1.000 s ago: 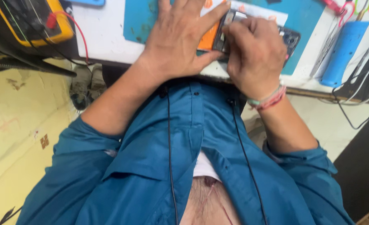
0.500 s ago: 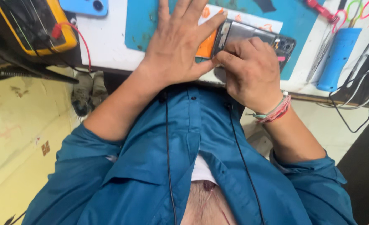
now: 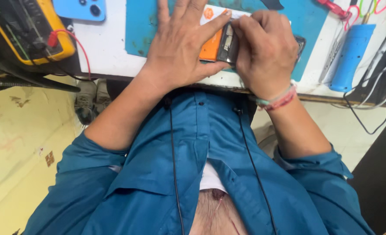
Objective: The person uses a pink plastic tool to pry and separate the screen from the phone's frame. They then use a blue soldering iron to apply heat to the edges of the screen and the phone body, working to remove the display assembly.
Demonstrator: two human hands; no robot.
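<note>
The left hand (image 3: 182,48) lies flat with fingers spread, pressing down on an orange-and-white card (image 3: 210,43) on the teal mat (image 3: 136,26). Just to its right, the right hand (image 3: 267,48) is curled over a dark opened phone (image 3: 227,41), fingertips pinching its near edge; most of the phone is hidden under that hand.

Compared with half a second ago, the right hand has slid toward the left one and closed in, so the phone that lay in plain view now sits almost wholly under the fingers, its edge butted against the card. The left hand has stayed planted. I judge this to mean the work has moved from repositioning to close fingertip work on the phone's open side, with the left hand only steadying.

Past the left hand's little-finger side, a light blue phone back (image 3: 79,8) with round camera holes lies at the far edge of the white tabletop (image 3: 101,48). Further out on that side sits a yellow-cased meter (image 3: 27,30), a red lead (image 3: 77,43) looping from it. Beyond the right hand stands a blue cylinder-shaped package (image 3: 349,56), plain-sided, beside tangled white and black cables (image 3: 375,87). A pink-and-green band (image 3: 278,100) circles the right wrist. Print on the card is too small to read.
</note>
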